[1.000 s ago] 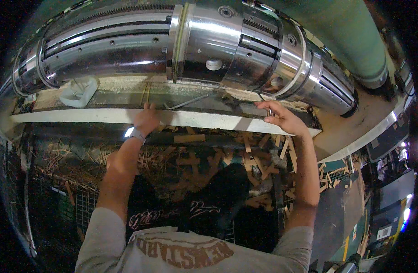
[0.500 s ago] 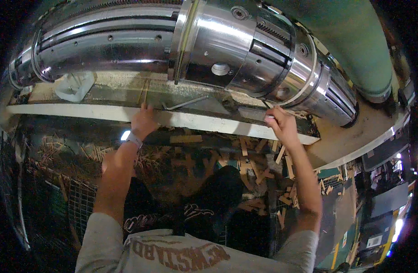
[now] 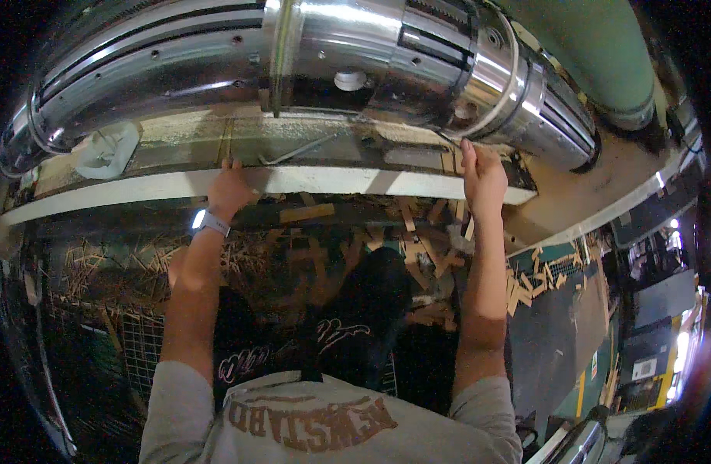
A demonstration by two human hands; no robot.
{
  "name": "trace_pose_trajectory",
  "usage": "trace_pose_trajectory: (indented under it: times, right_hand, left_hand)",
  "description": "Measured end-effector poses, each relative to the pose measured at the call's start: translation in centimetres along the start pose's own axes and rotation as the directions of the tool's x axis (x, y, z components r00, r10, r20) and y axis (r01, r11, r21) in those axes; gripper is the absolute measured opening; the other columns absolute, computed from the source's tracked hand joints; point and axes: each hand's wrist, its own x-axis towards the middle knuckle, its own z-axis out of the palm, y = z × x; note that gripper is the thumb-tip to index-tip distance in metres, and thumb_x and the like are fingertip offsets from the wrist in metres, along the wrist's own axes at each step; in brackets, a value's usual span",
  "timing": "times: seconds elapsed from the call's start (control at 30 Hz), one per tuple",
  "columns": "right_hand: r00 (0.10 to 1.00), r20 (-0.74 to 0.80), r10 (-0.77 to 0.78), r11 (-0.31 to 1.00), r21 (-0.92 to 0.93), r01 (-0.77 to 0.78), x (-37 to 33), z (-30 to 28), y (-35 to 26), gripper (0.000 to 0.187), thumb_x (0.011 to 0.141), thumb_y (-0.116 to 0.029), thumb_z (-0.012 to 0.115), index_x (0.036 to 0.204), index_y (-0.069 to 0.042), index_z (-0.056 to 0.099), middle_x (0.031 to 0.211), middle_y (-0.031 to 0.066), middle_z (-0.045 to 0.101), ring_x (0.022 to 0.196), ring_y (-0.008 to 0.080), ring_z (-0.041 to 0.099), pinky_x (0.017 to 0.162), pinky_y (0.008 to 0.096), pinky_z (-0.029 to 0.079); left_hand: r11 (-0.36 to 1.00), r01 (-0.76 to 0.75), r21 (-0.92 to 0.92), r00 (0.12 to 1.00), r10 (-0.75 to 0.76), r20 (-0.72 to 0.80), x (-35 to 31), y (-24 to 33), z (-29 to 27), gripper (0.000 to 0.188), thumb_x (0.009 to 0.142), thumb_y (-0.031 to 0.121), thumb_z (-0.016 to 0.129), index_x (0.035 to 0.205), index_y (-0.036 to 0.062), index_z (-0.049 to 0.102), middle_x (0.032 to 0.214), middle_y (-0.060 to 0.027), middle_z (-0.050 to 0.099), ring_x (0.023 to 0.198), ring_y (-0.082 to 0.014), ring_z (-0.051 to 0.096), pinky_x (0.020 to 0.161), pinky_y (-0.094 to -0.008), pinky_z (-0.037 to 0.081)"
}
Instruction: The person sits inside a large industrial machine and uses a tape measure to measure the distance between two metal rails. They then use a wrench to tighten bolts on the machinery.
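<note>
A large shiny metal cylinder (image 3: 347,46) with slots, bolt holes and raised rings spans the far side. My left hand (image 3: 230,190), with a watch on its wrist, is closed at the pale beam's edge; a thin brownish stick (image 3: 228,143) seems to rise from its fingers toward the cylinder. At the cylinder's right part, my right hand (image 3: 485,179) makes a fist with the thumb up. A thin dark rod (image 3: 448,138) runs from it to the cylinder's underside; its gripped end is hidden. Between my hands an L-shaped silver hex key (image 3: 303,148) lies on the ledge.
A white plastic container (image 3: 108,151) sits on the ledge at the left. The pale beam (image 3: 324,181) crosses in front of me. Cardboard scraps (image 3: 313,255) litter the floor below. A large green roller (image 3: 595,54) stands at the far right.
The view has shifted, so the cylinder and ledge sit higher and further left. My right hand has turned upright, thumb up, and its forearm is straighter. The left hand keeps its place at the beam.
</note>
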Motion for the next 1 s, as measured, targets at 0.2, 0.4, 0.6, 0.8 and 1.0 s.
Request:
trace_pose_trajectory:
  times: [0.2, 0.4, 0.6, 0.8, 1.0]
  right_hand:
    - [0.953, -0.144, 0.265, 0.942, 0.250, -0.224, -0.3, 3.2, 0.9, 0.047, 0.091, -0.039, 0.038, 0.084, 0.001, 0.060, 0.068, 0.0167, 0.057, 0.061, 0.0280, 0.054, 0.056, 0.0356, 0.040]
    - [0.939, 0.100, 0.329, 0.819, 0.465, -0.337, -0.1, 1.9, 1.0, 0.044, 0.091, -0.038, 0.041, 0.086, 0.002, 0.060, 0.057, 0.0032, 0.050, 0.053, 0.0100, 0.044, 0.050, 0.0255, 0.035]
    - [0.937, 0.258, 0.234, 0.651, 0.675, -0.348, -0.1, 0.8, 1.5, 0.036, 0.091, -0.031, 0.044, 0.069, -0.002, 0.052, 0.057, -0.0003, 0.045, 0.054, 0.0087, 0.041, 0.052, 0.0232, 0.034]
    - [0.977, 0.197, 0.085, 0.722, 0.664, -0.196, -0.5, -1.0, 0.3, 0.036, 0.090, -0.033, 0.043, 0.071, -0.003, 0.048, 0.059, -0.0006, 0.042, 0.055, 0.0089, 0.037, 0.051, 0.0247, 0.033]
    - [0.995, 0.084, -0.060, 0.867, 0.498, 0.011, 0.0, 1.3, 0.5, 0.031, 0.089, -0.031, 0.044, 0.085, -0.001, 0.053, 0.072, 0.0150, 0.055, 0.068, 0.0321, 0.054, 0.060, 0.0376, 0.042]
  left_hand:
    - [0.998, -0.044, -0.051, 0.998, 0.042, -0.051, 1.1, -0.9, 0.9, 0.045, 0.078, 0.026, 0.050, 0.116, 0.0054, 0.041, 0.125, -0.0255, 0.037, 0.089, -0.0395, 0.056, 0.070, -0.0447, 0.049]
    - [0.998, -0.059, -0.030, 0.992, 0.055, -0.111, 0.2, -0.4, -0.2, 0.044, 0.077, 0.023, 0.050, 0.115, 0.0028, 0.041, 0.123, -0.0241, 0.038, 0.087, -0.0401, 0.056, 0.069, -0.0465, 0.049]
    - [0.982, -0.189, 0.023, 0.980, 0.190, -0.055, -0.1, -0.1, -0.4, 0.048, 0.078, 0.027, 0.053, 0.116, 0.0011, 0.040, 0.117, -0.0242, 0.044, 0.089, -0.0390, 0.056, 0.073, -0.0455, 0.048]
    - [0.967, -0.235, 0.099, 0.947, 0.250, -0.200, 2.1, -3.4, 2.5, 0.046, 0.077, 0.025, 0.055, 0.114, 0.0014, 0.041, 0.113, -0.0263, 0.047, 0.086, -0.0393, 0.056, 0.072, -0.0455, 0.048]
    - [0.997, -0.074, 0.018, 0.986, 0.076, -0.150, -0.3, 0.5, 0.0, 0.046, 0.074, 0.018, 0.055, 0.115, 0.0044, 0.040, 0.121, -0.0256, 0.038, 0.080, -0.0415, 0.057, 0.069, -0.0467, 0.048]
